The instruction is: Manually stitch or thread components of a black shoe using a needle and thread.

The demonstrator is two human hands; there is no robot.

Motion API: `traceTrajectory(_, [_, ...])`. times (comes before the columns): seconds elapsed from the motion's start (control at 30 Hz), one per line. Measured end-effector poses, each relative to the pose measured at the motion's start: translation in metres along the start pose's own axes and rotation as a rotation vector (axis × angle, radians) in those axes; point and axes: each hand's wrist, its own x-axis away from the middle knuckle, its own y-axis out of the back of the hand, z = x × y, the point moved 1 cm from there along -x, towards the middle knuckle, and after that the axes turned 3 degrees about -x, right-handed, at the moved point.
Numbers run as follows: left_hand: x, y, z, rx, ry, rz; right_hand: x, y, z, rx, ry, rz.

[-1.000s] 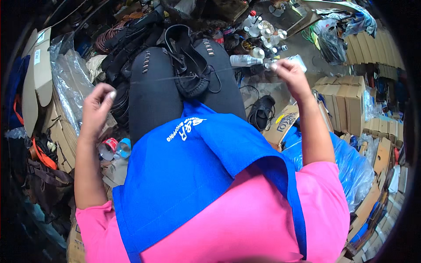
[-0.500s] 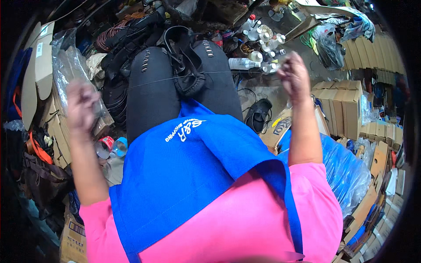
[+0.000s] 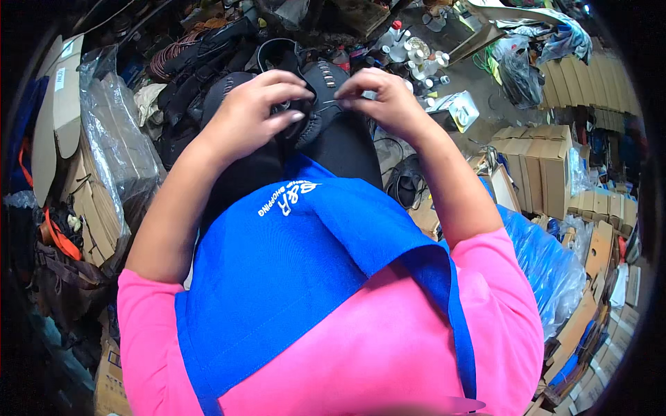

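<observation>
Both grips, left hand [image 3: 253,114] and right hand [image 3: 385,100], pinch black shoe [image 3: 316,104] between.

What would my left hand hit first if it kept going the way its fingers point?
Probably the right hand: the left hand points across the black sandal toward it, though depth is unclear.

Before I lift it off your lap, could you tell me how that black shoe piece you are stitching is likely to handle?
The black shoe piece probably flexes, since it curves over the lap under the left hand. It looks light for its size. A thread seems to run to the right hand, so it may tug.
</observation>
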Motion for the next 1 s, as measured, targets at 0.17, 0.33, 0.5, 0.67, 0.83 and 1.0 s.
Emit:
traceTrajectory(0.17, [-0.027,-0.01,0.01,0.019,0.02,0.196,-0.013,-0.002,-0.009,0.055,0.101,0.062])
traceTrajectory(0.33, [-0.034,-0.013,0.021,0.132,0.075,0.307,-0.013,-0.001,-0.01,0.038,0.067,0.159])
traceTrajectory(0.5, [-0.032,-0.021,0.028,0.308,0.11,0.293,-0.011,-0.01,-0.016,-0.023,0.111,0.127])
traceTrajectory(0.67, [-0.03,-0.026,0.036,0.494,0.236,0.392,0.001,-0.022,-0.021,-0.033,0.084,0.017])
traceTrajectory(0.83, [-0.031,-0.02,0.038,0.463,0.18,0.488,0.016,-0.027,-0.013,0.089,0.163,-0.034])
traceTrajectory(1.0, [-0.034,-0.014,0.034,0.408,0.126,0.584,0.012,-0.02,0.001,0.317,0.198,0.032])
